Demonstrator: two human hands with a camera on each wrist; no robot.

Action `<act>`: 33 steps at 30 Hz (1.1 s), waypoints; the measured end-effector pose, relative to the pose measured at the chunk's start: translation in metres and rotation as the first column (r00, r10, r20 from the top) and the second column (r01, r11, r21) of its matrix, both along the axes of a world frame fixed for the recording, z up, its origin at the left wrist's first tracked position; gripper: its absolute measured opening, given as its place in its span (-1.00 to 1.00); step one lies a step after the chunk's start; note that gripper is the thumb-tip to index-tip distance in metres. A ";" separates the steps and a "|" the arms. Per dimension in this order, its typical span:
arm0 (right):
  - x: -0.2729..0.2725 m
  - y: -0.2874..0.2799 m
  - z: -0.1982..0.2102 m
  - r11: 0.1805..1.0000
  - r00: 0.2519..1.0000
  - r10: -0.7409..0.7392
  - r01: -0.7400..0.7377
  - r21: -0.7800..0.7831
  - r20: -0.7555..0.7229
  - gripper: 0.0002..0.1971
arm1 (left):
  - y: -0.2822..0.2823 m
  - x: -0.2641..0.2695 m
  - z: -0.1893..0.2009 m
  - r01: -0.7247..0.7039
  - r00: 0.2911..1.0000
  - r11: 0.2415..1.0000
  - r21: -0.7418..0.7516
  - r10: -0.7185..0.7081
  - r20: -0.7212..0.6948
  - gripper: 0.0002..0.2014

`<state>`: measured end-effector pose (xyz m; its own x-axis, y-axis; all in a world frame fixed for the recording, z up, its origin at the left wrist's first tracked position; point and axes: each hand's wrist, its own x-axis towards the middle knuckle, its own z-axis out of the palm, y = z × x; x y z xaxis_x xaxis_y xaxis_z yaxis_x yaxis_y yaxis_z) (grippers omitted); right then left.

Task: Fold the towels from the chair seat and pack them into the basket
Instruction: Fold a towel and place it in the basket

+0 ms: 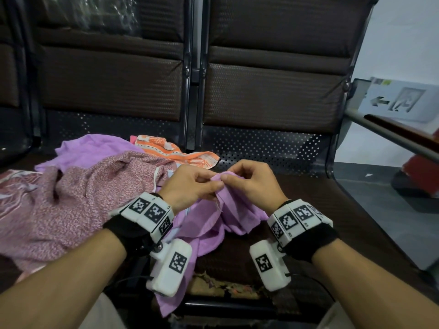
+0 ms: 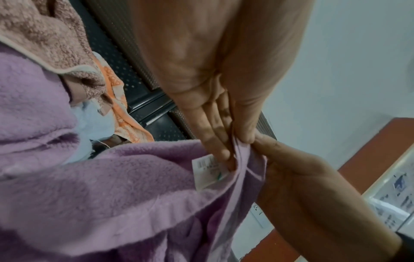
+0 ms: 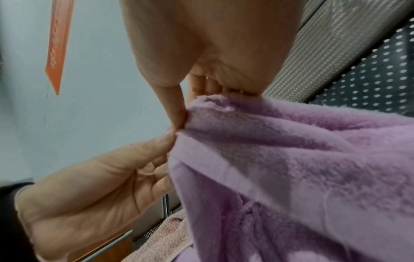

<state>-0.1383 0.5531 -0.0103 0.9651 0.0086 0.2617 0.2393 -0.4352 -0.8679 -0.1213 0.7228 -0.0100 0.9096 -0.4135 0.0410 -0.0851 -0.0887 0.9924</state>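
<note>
A lilac towel (image 1: 209, 224) hangs over the front of the dark chair seat (image 1: 332, 210), its upper edge lifted. Both hands pinch that edge close together: my left hand (image 1: 190, 184) from the left, my right hand (image 1: 249, 180) from the right. In the left wrist view, the left hand (image 2: 237, 148) pinches the hem of the lilac towel (image 2: 112, 186) next to a white label (image 2: 208, 172), and the right hand (image 2: 291, 177) grips the same hem. The right wrist view shows the right hand (image 3: 181, 122) pinching the towel's (image 3: 291, 159) corner. No basket is in view.
A heap of towels lies on the left seat: a speckled pink one (image 1: 78, 198), a second lilac one (image 1: 95, 148) and an orange patterned one (image 1: 175, 153). Dark chair backs (image 1: 273, 67) rise behind. A metal armrest (image 1: 392, 136) and grey floor (image 1: 392, 214) lie to the right.
</note>
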 end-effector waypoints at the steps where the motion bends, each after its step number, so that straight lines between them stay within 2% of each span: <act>1: -0.001 0.000 0.001 1.000 1.000 0.011 -0.011 -0.008 -0.002 -0.94 | 0.000 0.000 0.000 -0.010 1.000 1.000 0.015 0.010 0.018 -0.80; 4: -0.003 -0.005 0.006 0.994 0.998 0.045 -0.041 -0.101 0.032 -0.88 | 0.002 0.000 0.002 -0.045 0.996 0.997 0.055 0.040 0.083 -0.83; 7: -0.004 -0.017 0.008 0.937 0.995 0.068 -0.036 -0.346 0.079 -0.73 | 0.007 0.001 0.005 -0.130 0.985 0.990 0.054 0.123 0.124 -0.82; 11: -0.010 -0.033 0.001 0.757 0.985 0.156 -0.164 -0.632 -0.069 -0.64 | 0.021 0.004 0.007 -0.342 0.932 0.936 0.087 0.326 0.161 -0.85; 15: -0.019 -0.042 -0.009 0.594 0.950 0.191 -0.312 -0.742 -0.247 -0.65 | 0.033 -0.001 0.007 -0.335 0.940 0.933 0.129 0.322 0.115 -0.82; 18: -0.024 -0.050 -0.015 0.414 0.925 0.149 -0.378 -0.828 -0.349 -0.62 | 0.041 -0.004 0.009 -0.373 0.928 0.928 0.001 0.373 0.009 -0.77; 19: -0.025 -0.054 -0.015 0.389 0.920 0.121 -0.389 -0.835 -0.372 -0.61 | 0.044 -0.005 0.010 -0.391 0.920 0.918 -0.064 0.389 -0.045 -0.78; 21: -0.026 -0.061 -0.016 0.385 0.917 0.053 -0.385 -0.839 -0.396 -0.58 | 0.051 -0.005 0.011 -0.443 0.896 0.885 -0.143 0.430 -0.114 -0.79; 23: -0.028 -0.069 -0.017 0.368 0.906 -0.011 -0.389 -0.844 -0.423 -0.57 | 0.059 -0.004 0.011 -0.511 0.859 0.849 -0.135 0.498 -0.119 -0.83; 26: -0.031 -0.074 -0.018 0.348 0.873 -0.115 -0.410 -0.843 -0.473 -0.57 | 0.068 -0.001 0.009 -0.587 0.807 0.808 -0.046 0.580 -0.107 -0.79; 29: -0.036 -0.070 -0.010 0.354 0.921 -0.147 -0.291 -0.889 -0.360 -0.74 | 0.078 -0.002 0.010 -0.616 0.784 0.782 0.091 0.620 -0.029 -0.71; 30: -0.036 -0.069 -0.008 0.380 0.943 -0.152 -0.221 -0.898 -0.296 -0.74 | 0.080 0.002 0.009 -0.614 0.786 0.778 0.137 0.619 0.009 -0.69; 32: -0.034 -0.068 -0.004 0.497 0.957 -0.175 -0.117 -0.860 -0.231 -0.51 | 0.086 0.007 0.008 -0.599 0.795 0.769 0.221 0.604 0.054 -0.69; 33: -0.035 -0.067 -0.003 0.523 0.953 -0.192 -0.103 -0.846 -0.234 -0.42 | 0.088 0.008 0.007 -0.589 0.803 0.769 0.247 0.591 0.075 -0.70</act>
